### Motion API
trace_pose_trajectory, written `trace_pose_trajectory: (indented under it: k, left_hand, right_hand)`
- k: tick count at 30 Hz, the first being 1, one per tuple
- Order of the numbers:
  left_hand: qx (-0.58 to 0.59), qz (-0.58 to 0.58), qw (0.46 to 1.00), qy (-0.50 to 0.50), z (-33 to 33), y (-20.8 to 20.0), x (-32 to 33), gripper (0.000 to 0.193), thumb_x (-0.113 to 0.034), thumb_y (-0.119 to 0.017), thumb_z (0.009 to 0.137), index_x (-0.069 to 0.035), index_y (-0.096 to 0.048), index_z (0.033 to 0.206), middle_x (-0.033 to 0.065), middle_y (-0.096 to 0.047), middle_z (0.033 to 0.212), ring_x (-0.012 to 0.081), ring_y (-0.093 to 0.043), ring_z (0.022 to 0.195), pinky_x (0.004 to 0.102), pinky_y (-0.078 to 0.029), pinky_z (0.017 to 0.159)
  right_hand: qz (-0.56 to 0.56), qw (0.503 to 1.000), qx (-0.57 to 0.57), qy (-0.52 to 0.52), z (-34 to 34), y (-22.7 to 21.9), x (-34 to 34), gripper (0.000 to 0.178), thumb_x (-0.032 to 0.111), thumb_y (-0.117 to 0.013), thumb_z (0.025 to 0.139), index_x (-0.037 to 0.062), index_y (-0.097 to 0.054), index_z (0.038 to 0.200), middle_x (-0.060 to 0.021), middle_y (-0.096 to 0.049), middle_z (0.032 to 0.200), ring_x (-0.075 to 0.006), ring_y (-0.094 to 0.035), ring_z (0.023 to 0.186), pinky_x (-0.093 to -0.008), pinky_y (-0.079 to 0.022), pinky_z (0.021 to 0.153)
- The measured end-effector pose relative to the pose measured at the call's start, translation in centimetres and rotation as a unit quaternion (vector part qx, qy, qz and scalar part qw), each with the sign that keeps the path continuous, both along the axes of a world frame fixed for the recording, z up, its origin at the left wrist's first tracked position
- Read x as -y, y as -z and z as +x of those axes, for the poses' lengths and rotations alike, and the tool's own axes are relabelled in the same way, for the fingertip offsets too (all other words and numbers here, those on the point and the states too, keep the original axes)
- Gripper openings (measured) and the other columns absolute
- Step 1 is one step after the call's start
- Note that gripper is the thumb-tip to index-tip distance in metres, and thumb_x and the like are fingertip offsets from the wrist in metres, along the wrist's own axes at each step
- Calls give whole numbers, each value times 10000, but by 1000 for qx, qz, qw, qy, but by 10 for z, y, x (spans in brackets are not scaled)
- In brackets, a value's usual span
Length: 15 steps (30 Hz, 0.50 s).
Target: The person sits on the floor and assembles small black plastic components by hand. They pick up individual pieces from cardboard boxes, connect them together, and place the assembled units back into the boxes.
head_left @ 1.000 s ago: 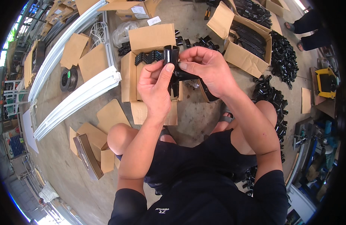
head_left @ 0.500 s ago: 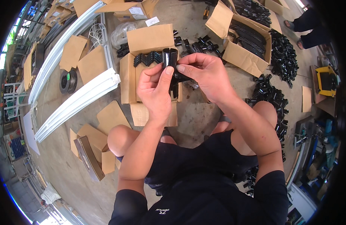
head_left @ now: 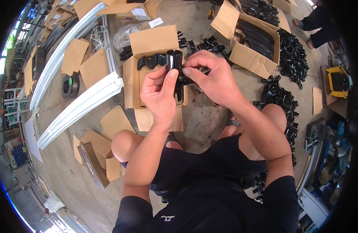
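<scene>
Above an opened cardboard box [head_left: 129,87], my left hand [head_left: 161,95] pinches a glossy black half-tube bracket [head_left: 174,60] with a side branch, held upright. My right hand [head_left: 212,77] closes its thumb and fingertips at the bracket's right side, on the branch or a small part there; exactly what sits between those fingertips is hidden. Inside the box, a row of nested black brackets [head_left: 151,61] lies along the far side. Part of the box's inside is hidden by my hands.
At the far right, another carton [head_left: 250,60] holds rows of black brackets. Loose black brackets [head_left: 293,58] lie heaped beside it and down my right side. White metal profiles [head_left: 81,108] and a wire spool [head_left: 70,85] are at left. A person's legs [head_left: 318,25] stand at upper right.
The view has shifted very slightly. Both hands stay on the bracket; my right fingers have shifted a little at its side.
</scene>
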State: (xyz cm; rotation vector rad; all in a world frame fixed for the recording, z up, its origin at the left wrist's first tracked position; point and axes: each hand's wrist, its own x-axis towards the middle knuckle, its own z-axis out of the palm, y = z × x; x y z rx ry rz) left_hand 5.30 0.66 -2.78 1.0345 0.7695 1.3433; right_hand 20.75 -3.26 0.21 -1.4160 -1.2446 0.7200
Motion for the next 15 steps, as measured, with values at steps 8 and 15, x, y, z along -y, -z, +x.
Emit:
trace_pose_trajectory:
  k: [8,15]
  left_hand:
    - [16,11,1000,6,-2,-5,1,203,-5,-759,945,38,-649,1109,120,-755,1014,86,-688,887,218,-538,809]
    - [28,3,1000,13,-3,-8,3,200,-6,-759,945,43,-645,1102,131,-755,1018,89,-688,881,227,-547,803]
  right_hand:
    - [-50,996,-64,-45,5,-11,-2,166,157,-745,925,-6,-747,953,-96,-674,884,-205,-644,832,-349,-504,726]
    - [-35,998,-18,-55,10,-7,-4,200,185,-730,943,-14,-714,949,-100,-660,934,-199,-619,823,-346,-499,731]
